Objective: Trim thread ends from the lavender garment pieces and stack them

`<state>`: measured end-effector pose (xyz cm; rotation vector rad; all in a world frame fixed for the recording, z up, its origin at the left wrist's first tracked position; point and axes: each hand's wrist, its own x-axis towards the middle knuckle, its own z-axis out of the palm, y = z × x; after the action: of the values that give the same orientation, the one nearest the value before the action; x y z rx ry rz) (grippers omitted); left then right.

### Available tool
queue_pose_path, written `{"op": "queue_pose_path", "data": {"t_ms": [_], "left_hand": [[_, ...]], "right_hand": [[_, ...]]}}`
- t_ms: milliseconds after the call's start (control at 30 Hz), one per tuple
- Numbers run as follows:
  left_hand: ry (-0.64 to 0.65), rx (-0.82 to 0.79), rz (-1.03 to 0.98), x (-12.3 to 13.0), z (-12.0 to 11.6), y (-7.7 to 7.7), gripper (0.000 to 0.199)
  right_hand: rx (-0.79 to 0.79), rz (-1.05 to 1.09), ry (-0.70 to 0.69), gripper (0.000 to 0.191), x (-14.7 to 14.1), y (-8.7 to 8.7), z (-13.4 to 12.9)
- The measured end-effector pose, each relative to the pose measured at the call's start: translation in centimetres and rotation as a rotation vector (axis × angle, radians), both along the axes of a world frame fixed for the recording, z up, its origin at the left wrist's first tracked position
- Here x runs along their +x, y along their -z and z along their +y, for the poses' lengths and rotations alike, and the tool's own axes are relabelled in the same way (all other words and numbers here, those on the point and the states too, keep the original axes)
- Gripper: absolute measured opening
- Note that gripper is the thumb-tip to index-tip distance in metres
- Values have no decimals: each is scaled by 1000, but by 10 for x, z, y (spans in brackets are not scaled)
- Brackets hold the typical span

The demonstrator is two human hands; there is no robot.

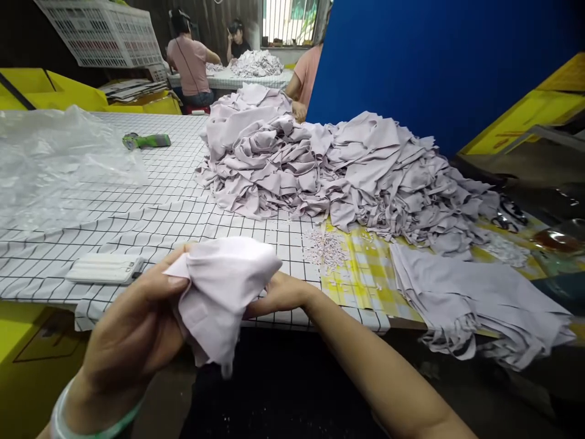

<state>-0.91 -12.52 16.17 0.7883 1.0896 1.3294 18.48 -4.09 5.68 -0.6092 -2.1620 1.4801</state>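
Note:
A pale lilac piece of fabric (223,286) is held up in front of me, over the table's front edge. My left hand (141,317), with a bangle on the wrist, pinches its left side between thumb and fingers. Behind the fabric's right side is my right hand (274,296), its fingertips mostly hidden by the cloth. A large heap of similar fabric (274,158) lies beyond, with a second heap (384,164) joined to it on the right. Flat stacked pieces (475,292) hang over the table edge at the right.
A white power bank (107,268), clear plastic (59,164) and a green tool (146,141) lie on the checked tablecloth (178,225). Small scraps (326,247) and scissors (509,213) are at the right. A blue panel (411,67) rises behind. People (192,61) sit farther back.

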Motion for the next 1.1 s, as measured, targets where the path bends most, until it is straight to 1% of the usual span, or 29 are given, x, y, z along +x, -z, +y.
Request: {"op": "queue_pose_path", "data": {"t_ms": [33, 67, 100, 133, 167, 200, 233, 267, 300, 333, 367, 400, 433, 467, 500, 533, 567, 600, 633, 700, 733, 767, 800, 833, 867, 900, 967, 1000, 1100], "left_hand": [[-46, 20, -59, 1, -1, -11, 28], [-96, 42, -115, 1, 1, -18, 29], [-140, 64, -166, 2, 5, -19, 29], [-170, 77, -212, 1, 12, -14, 28], [-182, 77, -246, 0, 20, -4, 26], [-178, 63, -265, -2, 29, 11, 23], [-159, 38, -261, -5, 38, 30, 21], [-153, 7, -228, -9, 47, 51, 21], [-141, -22, -156, -15, 53, 73, 22], [-144, -58, -39, -21, 58, 94, 26], [-198, -84, 119, -27, 60, 112, 32], [-219, -47, 312, -34, 60, 126, 38], [-237, 25, 521, -39, 59, 136, 42], [-239, 133, 729, -43, 58, 143, 44], [-213, 266, 914, -44, 56, 146, 43], [-166, 401, 1059, -41, 56, 147, 39], [-102, 525, 1154, -35, 56, 147, 35], [-22, 630, 1198, -24, 57, 146, 31], [65, 717, 1194, -11, 58, 147, 29], [242, 840, 1100, 24, 59, 151, 25], [323, 883, 1033, 42, 59, 154, 24], [395, 911, 965, 60, 57, 159, 22], [458, 921, 907, 75, 55, 163, 21], [511, 911, 867, 87, 53, 167, 20], [557, 888, 843, 95, 51, 170, 19], [596, 858, 832, 100, 49, 173, 19], [658, 807, 824, 104, 47, 177, 20], [678, 794, 825, 103, 47, 178, 22], [681, 780, 845, 103, 47, 181, 27]], "right_hand": [[-102, 83, -86, 42, 2, -7, 0], [-207, 156, -130, 34, 11, -12, 0], [-307, 210, -128, 29, 24, -17, 3], [-391, 243, -71, 28, 39, -21, 7], [-462, 247, 14, 28, 55, -24, 14], [-512, 214, 91, 29, 69, -25, 23], [-524, 167, 168, 32, 80, -24, 34], [-496, 108, 248, 35, 86, -21, 46], [-430, 40, 344, 37, 88, -17, 57], [-330, -30, 465, 36, 87, -12, 66], [-206, -97, 602, 33, 84, -6, 72], [-72, -155, 737, 30, 81, 0, 72], [57, -200, 850, 26, 79, 6, 66], [167, -231, 927, 22, 78, 12, 53], [250, -250, 971, 18, 79, 17, 33], [296, -267, 985, 15, 80, 23, 8], [303, -290, 984, 14, 82, 30, -21], [265, -323, 992, 16, 82, 37, -52], [154, -375, 971, 19, 82, 46, -81], [-186, -419, 912, 26, 76, 66, -126], [-310, -380, 958, 31, 71, 77, -140], [-410, -321, 1010, 40, 66, 87, -147], [-487, -239, 1056, 47, 61, 94, -148], [-546, -145, 1079, 50, 57, 99, -146], [-602, -56, 1063, 48, 55, 101, -143], [-656, 18, 1012, 45, 54, 100, -140], [-702, 85, 927, 40, 57, 89, -139], [-677, 73, 936, 38, 60, 82, -143], [-475, -98, 1042, 37, 74, 54, -160]]}}
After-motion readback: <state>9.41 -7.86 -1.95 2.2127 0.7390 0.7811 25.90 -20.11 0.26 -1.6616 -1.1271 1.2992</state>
